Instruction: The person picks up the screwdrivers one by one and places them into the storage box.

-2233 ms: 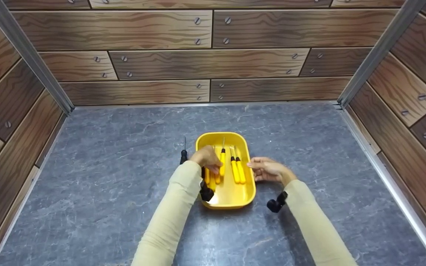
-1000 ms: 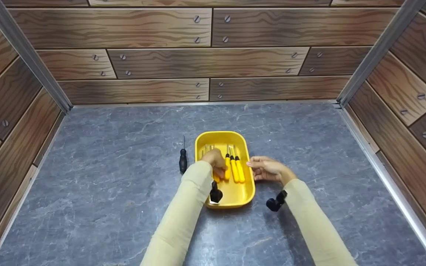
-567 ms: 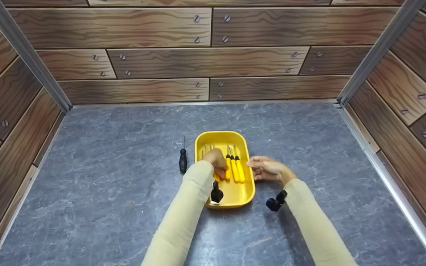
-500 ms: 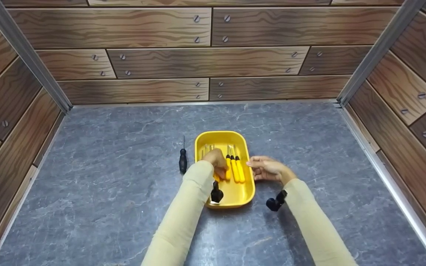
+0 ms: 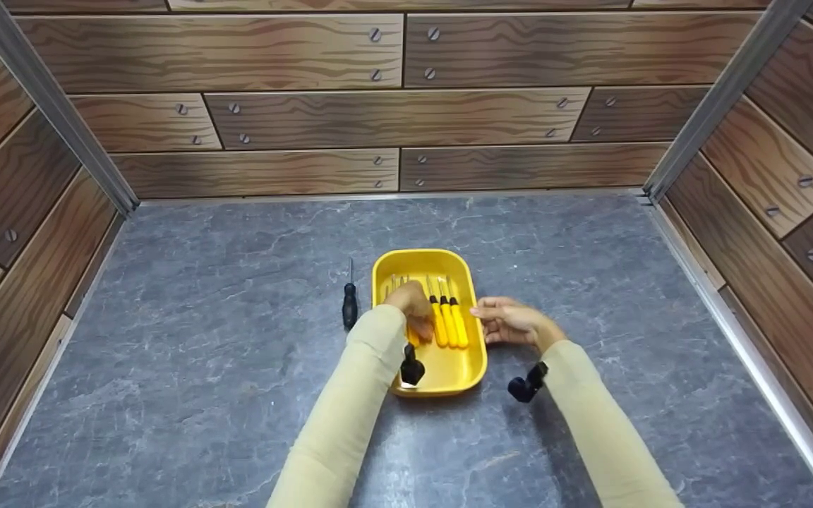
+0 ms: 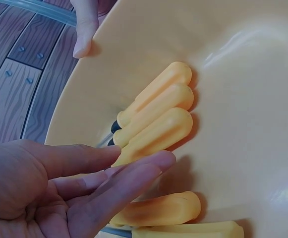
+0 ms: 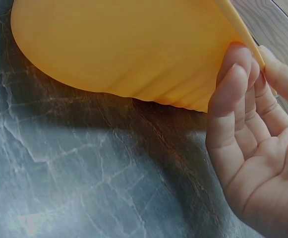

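A yellow tray [image 5: 442,370] stands on the table with several yellow-handled screwdrivers inside. Three of them, one being the near screwdriver [image 6: 158,131], lie side by side in its right half. Just left of that row, my left hand [image 5: 412,307] reaches into the tray. In the left wrist view its thumb and fingers are extended beside the near handle, with nothing pinched between them. More screwdrivers [image 6: 163,209] lie below this hand, partly hidden. My right hand [image 5: 512,321] pinches the tray's right rim [image 7: 243,29] between thumb and fingers.
A black screwdriver [image 5: 350,307] lies on the table left of the tray, its shaft pointing away. Dark wrist mounts [image 5: 525,384] stick out below the sleeves. Wood-patterned walls [image 5: 399,120] and metal rails [image 5: 53,113] border the grey marbled table [image 5: 202,317].
My left hand has carried a screwdriver rightward to lie alongside two others and let it go. That screwdriver's shaft has swung slightly left. My right hand has stayed on the rim.
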`<state>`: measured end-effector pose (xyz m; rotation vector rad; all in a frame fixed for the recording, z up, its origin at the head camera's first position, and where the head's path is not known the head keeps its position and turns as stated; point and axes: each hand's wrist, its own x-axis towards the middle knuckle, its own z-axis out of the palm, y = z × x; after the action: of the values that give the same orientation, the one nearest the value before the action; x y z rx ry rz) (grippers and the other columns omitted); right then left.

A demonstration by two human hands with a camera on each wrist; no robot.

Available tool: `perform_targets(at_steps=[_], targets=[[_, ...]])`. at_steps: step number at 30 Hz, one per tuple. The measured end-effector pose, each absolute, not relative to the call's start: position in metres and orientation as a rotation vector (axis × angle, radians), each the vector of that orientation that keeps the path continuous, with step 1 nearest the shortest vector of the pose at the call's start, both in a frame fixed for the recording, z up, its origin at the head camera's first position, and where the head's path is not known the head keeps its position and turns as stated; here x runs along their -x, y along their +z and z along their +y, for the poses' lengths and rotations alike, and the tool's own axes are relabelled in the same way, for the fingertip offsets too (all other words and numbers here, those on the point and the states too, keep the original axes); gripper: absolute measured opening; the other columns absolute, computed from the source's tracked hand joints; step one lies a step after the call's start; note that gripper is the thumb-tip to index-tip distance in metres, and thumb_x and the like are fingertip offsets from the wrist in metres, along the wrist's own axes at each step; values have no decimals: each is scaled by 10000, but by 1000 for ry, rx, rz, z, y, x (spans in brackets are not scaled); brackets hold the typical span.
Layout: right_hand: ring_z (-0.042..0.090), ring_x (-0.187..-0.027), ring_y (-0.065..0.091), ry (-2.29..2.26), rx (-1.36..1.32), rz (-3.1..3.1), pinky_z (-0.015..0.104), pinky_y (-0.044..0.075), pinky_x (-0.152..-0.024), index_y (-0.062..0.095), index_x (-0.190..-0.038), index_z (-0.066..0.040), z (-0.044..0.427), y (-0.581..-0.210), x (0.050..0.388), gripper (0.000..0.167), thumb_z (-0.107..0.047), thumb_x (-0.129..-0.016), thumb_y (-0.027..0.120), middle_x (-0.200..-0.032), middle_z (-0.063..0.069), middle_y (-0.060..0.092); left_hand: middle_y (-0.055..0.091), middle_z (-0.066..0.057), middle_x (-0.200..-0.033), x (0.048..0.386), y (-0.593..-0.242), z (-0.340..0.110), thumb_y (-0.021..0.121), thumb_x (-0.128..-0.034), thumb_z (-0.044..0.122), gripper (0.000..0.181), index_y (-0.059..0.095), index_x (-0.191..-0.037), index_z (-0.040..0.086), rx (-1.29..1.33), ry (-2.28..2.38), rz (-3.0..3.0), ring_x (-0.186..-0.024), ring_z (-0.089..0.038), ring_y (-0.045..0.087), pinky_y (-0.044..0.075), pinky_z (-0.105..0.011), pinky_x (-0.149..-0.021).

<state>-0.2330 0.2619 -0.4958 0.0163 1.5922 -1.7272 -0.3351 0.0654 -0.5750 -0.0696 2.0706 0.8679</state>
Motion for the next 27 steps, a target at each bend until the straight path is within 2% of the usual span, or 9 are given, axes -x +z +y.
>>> perform_targets(at_steps=[2, 6, 8, 11, 12, 16, 19, 22, 27], targets=[[74, -641, 612, -1729, -16, 1589, 189, 555, -628, 517, -847, -159, 262, -496, 233, 147, -177, -993, 513, -735, -47, 638, 718, -123, -608, 331, -564, 62, 591, -861, 18, 219, 697, -692, -73, 57, 869, 2038, -548, -196, 713, 592, -237, -538], [76, -647, 611, -1731, -25, 1592, 192, 554, -632, 522, -850, -160, 262, -496, 233, 139, -185, -986, 529, -740, -47, 639, 751, -149, -755, 289, -491, 51, 551, -905, 23, 193, 689, -862, -104, 44, 887, 2100, -630, -167, 736, 616, -228, -668], [76, -647, 611, -1728, -32, 1597, 191, 554, -634, 525, -855, -160, 262, -495, 233, 132, -189, -983, 535, -741, -47, 640, 745, -191, -905, 262, -453, 47, 547, -927, 16, 185, 636, -1019, -117, 53, 918, 2175, -777, -201, 757, 619, -264, -786], [78, -649, 613, -1728, -42, 1597, 192, 557, -637, 531, -866, -160, 262, -495, 233, 119, -189, -981, 539, -748, -45, 645, 705, -229, -1019, 240, -421, 43, 535, -939, 13, 271, 544, -1180, -111, 53, 941, 2234, -904, -230, 737, 597, -291, -870], [79, -650, 614, -1727, -45, 1598, 192, 558, -637, 534, -866, -160, 262, -495, 233, 119, -188, -981, 538, -750, -45, 646, 685, -239, -1059, 239, -420, 42, 534, -939, 14, 282, 530, -1193, -108, 41, 952, 2236, -920, -237, 729, 593, -301, -879], [81, -655, 617, -1726, -51, 1600, 195, 560, -642, 536, -864, -160, 261, -496, 233, 123, -190, -983, 535, -753, -43, 648, 670, -264, -1055, 252, -433, 34, 562, -920, 40, 300, 557, -1171, -124, -12, 996, 2210, -713, -187, 750, 609, -280, -810], [82, -660, 614, -1724, -60, 1606, 197, 558, -645, 534, -863, -160, 262, -496, 233, 123, -192, -982, 537, -755, -44, 643, 685, -250, -1026, 259, -442, 30, 589, -912, 72, 270, 628, -1089, -128, -36, 1006, 2206, -727, -203, 749, 614, -241, -732], [83, -664, 614, -1725, -66, 1608, 199, 557, -645, 537, -865, -161, 262, -495, 233, 121, -194, -980, 540, -758, -45, 644, 691, -238, -1001, 259, -440, 28, 599, -919, 97, 262, 656, -1051, -121, -43, 1007, 2232, -868, -244, 715, 607, -208, -673], [73, -642, 618, -1727, -26, 1594, 192, 553, -629, 509, -843, -161, 262, -496, 233, 155, -186, -996, 509, -730, -48, 643, 683, -254, -1015, 259, -438, 25, 587, -929, 91, 256, 654, -1047, -126, -46, 1075, 2192, -821, -239, 731, 612, -224, -669]])
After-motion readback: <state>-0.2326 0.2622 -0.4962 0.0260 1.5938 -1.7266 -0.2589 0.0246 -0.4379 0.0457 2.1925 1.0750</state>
